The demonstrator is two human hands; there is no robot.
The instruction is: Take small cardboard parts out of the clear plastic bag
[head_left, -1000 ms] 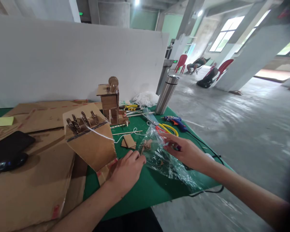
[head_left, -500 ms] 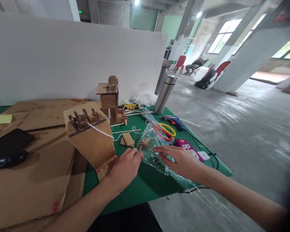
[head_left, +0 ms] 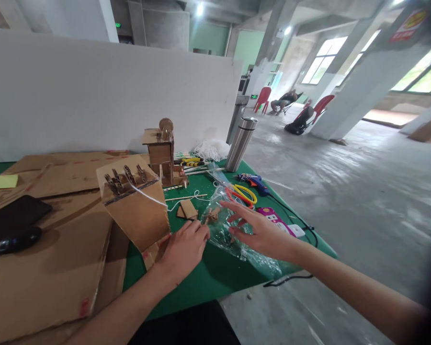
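Loosely splayed right hand over clear plastic

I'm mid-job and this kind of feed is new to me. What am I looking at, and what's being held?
There's no machine: these are a person's bare hands, seen by a camera on their head, looking forward and down. On the green table are cardboard constructions, a steel flask, a glue gun and a power strip. The left hand is at the edge of clear plastic; its grip is unclear. The right hand, fingers spread, hovers over the plastic, holding nothing visible.
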